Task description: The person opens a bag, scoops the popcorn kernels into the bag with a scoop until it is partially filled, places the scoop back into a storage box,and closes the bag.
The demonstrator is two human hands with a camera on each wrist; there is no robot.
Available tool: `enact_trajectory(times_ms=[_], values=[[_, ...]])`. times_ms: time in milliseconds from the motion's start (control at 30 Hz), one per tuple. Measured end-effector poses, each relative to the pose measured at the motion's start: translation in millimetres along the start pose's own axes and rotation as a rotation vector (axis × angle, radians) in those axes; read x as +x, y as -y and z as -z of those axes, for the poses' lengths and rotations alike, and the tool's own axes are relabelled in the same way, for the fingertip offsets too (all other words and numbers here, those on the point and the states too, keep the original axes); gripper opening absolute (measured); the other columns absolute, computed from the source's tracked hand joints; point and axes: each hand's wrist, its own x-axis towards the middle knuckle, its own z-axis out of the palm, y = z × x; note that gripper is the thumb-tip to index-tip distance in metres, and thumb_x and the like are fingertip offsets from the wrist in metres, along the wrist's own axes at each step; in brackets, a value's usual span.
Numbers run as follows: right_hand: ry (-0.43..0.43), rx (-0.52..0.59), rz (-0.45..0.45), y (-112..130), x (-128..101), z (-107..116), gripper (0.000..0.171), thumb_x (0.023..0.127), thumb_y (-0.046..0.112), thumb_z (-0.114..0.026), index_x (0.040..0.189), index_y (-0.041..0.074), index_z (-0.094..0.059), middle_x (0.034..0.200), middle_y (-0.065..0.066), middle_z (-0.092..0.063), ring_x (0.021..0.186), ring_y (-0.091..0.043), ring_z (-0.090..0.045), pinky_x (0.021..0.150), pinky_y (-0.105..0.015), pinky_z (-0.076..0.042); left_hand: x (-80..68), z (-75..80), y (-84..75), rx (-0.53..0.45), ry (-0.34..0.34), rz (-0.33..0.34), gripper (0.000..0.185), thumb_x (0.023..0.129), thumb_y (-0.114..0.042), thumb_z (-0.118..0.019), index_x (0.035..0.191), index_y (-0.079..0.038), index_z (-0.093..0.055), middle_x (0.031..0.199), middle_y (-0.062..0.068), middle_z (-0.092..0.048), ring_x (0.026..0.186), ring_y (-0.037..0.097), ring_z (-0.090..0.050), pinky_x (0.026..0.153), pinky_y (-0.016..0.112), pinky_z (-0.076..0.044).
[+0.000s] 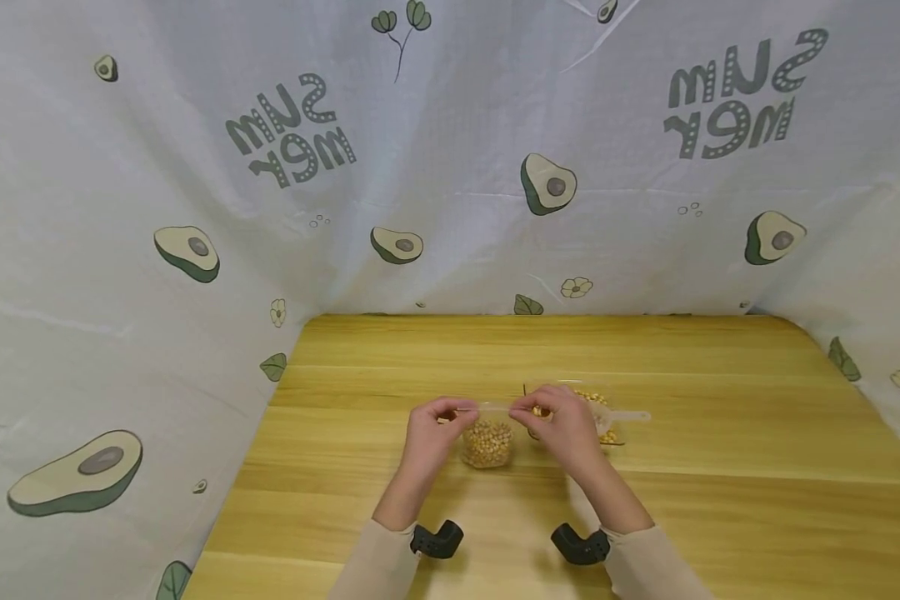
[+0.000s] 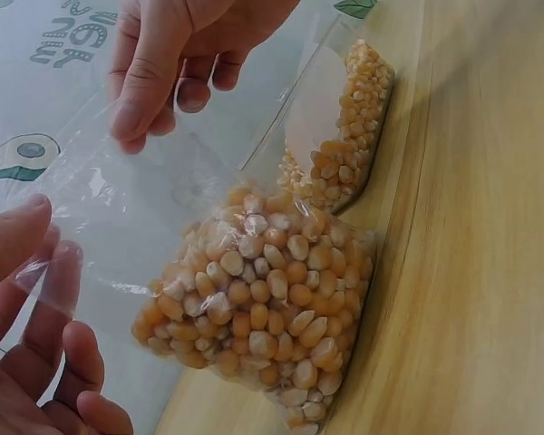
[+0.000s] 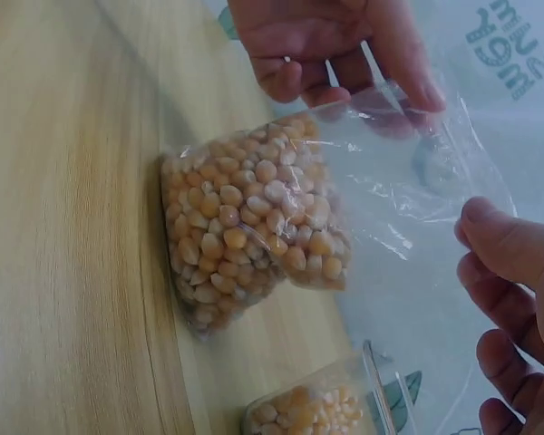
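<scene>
A clear plastic bag (image 1: 487,442) of yellow corn kernels stands on the wooden table (image 1: 720,433), with its mouth held up between my two hands. My left hand (image 1: 453,412) pinches the left end of the bag's top edge. My right hand (image 1: 528,412) pinches the right end. In the left wrist view the bag (image 2: 263,308) bulges with kernels, and my left hand (image 2: 41,258) holds the film between thumb and fingers. In the right wrist view the bag (image 3: 254,217) leans on the table, its top edge pinched by my right hand (image 3: 485,272).
Just behind the bag stands a clear container (image 1: 603,408) of more kernels with a pale scoop (image 1: 630,415) in it; the container (image 2: 344,136) is close to the bag. Avocado-print cloth (image 1: 195,250) walls the table at the back and both sides.
</scene>
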Motion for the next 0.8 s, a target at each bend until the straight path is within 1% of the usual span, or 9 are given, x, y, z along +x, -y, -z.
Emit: enact_trajectory(times_ms=[33,200,233,267,367,433,600,700,800], values=[[0.002,0.007,-0.004,1,0,0,0.004,0.08,0.018,-0.082,0.08,0.02,-0.078,0.08,0.007,-0.072,0.078,-0.019,-0.056,0.068,-0.025,-0.044,-0.9,-0.7,-3.6,0.009,0.007,0.003,0.016,0.087,-0.02,-0.077,0.098,-0.008,-0.079,0.103,0.007,-0.072,0.084,0.013,-0.049,0.064,0.021,-0.04],[0.0,0.029,-0.015,3,0,-1,0.006,0.081,0.017,-0.081,0.078,0.02,-0.077,0.079,0.006,-0.071,0.075,-0.021,-0.053,0.067,-0.026,-0.041,-0.7,-2.1,-6.9,0.027,0.019,0.003,0.014,0.088,-0.019,-0.077,0.097,-0.009,-0.08,0.101,0.008,-0.071,0.083,0.013,-0.048,0.069,0.024,-0.04],[0.002,0.033,-0.019,3,0,-1,0.006,0.082,0.018,-0.081,0.078,0.02,-0.077,0.079,0.006,-0.072,0.076,-0.021,-0.053,0.067,-0.026,-0.041,-0.5,-2.1,-7.3,0.026,0.02,0.0,0.015,0.087,-0.02,-0.077,0.096,-0.009,-0.08,0.099,0.008,-0.071,0.083,0.013,-0.048,0.069,0.024,-0.04],[0.005,0.035,-0.021,2,0,-1,0.005,0.082,0.019,-0.081,0.078,0.02,-0.077,0.08,0.007,-0.072,0.077,-0.02,-0.054,0.067,-0.026,-0.041,1.0,-2.0,-4.4,0.023,0.021,-0.007,0.016,0.087,-0.022,-0.078,0.096,-0.01,-0.08,0.098,0.006,-0.071,0.084,0.013,-0.048,0.07,0.025,-0.04],[0.009,0.029,-0.022,-2,0,1,0.004,0.082,0.021,-0.081,0.08,0.019,-0.078,0.081,0.006,-0.072,0.078,-0.02,-0.056,0.068,-0.026,-0.044,2.1,-2.0,-4.4,0.021,0.021,-0.014,0.017,0.086,-0.023,-0.078,0.096,-0.009,-0.08,0.097,0.005,-0.071,0.085,0.013,-0.048,0.071,0.025,-0.04],[0.01,0.021,-0.04,-4,0,3,0.004,0.082,0.021,-0.081,0.082,0.017,-0.079,0.082,0.006,-0.073,0.079,-0.018,-0.056,0.069,-0.026,-0.044,2.5,-1.9,-4.3,0.016,0.016,-0.013,0.017,0.086,-0.023,-0.078,0.096,-0.009,-0.08,0.097,0.006,-0.071,0.085,0.013,-0.049,0.071,0.025,-0.04],[0.019,0.006,-0.081,-9,0,7,0.007,0.082,0.021,-0.08,0.084,0.015,-0.079,0.082,0.005,-0.073,0.077,-0.014,-0.052,0.067,-0.026,-0.042,3.0,-2.0,-4.8,0.013,0.0,-0.013,0.014,0.086,-0.015,-0.077,0.097,-0.006,-0.08,0.102,0.01,-0.072,0.084,0.012,-0.049,0.073,0.025,-0.04],[0.034,0.022,-0.091,-10,1,8,0.008,0.083,0.022,-0.08,0.084,0.014,-0.079,0.083,0.004,-0.073,0.076,-0.012,-0.052,0.067,-0.025,-0.042,0.4,-2.4,-11.6,0.019,0.004,-0.008,0.013,0.087,-0.009,-0.075,0.098,-0.003,-0.079,0.105,0.014,-0.072,0.084,0.011,-0.049,0.074,0.025,-0.039],[0.046,0.052,-0.104,-9,1,9,0.01,0.084,0.024,-0.079,0.084,0.014,-0.079,0.084,0.004,-0.073,0.076,-0.01,-0.051,0.067,-0.024,-0.043,-4.2,-2.2,-23.0,0.017,0.01,0.0,0.012,0.087,-0.006,-0.074,0.097,0.0,-0.079,0.105,0.017,-0.071,0.083,0.011,-0.049,0.074,0.025,-0.039]])
